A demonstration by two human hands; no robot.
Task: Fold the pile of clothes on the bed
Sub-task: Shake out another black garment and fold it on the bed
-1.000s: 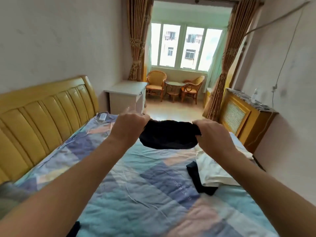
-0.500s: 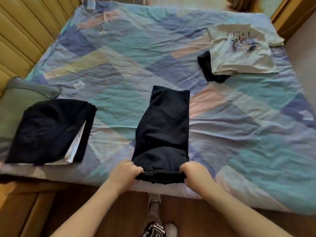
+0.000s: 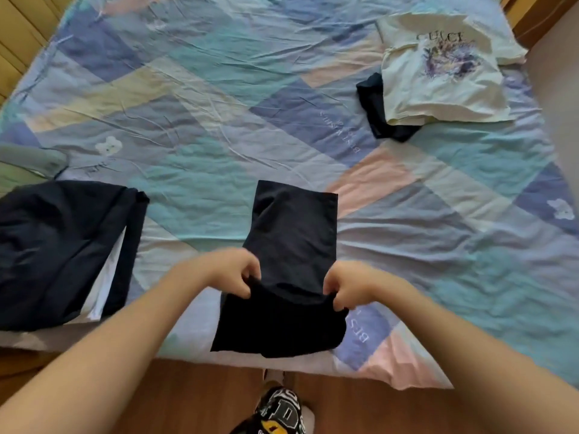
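A black garment (image 3: 291, 239) lies lengthwise on the patchwork bedsheet (image 3: 219, 104) near the bed's front edge. My left hand (image 3: 233, 270) pinches its left side and my right hand (image 3: 346, 285) pinches its right side. Between them the near part is lifted off the sheet and doubled over, hanging down toward the edge. A folded black garment (image 3: 59, 249) with a white layer showing lies at the left. Far right, a cream printed T-shirt (image 3: 438, 76) rests on a dark garment (image 3: 374, 111).
A grey-green pillow (image 3: 25, 164) lies at the left edge above the folded black garment. The yellow headboard (image 3: 18, 32) is at the top left. Wooden floor (image 3: 188, 396) and my patterned slipper (image 3: 279, 411) are below the bed's edge.
A second ago both hands held the black garment up in the air. It was then laid flat on the bed, and now both hands have lifted its near end up and forward over the rest.
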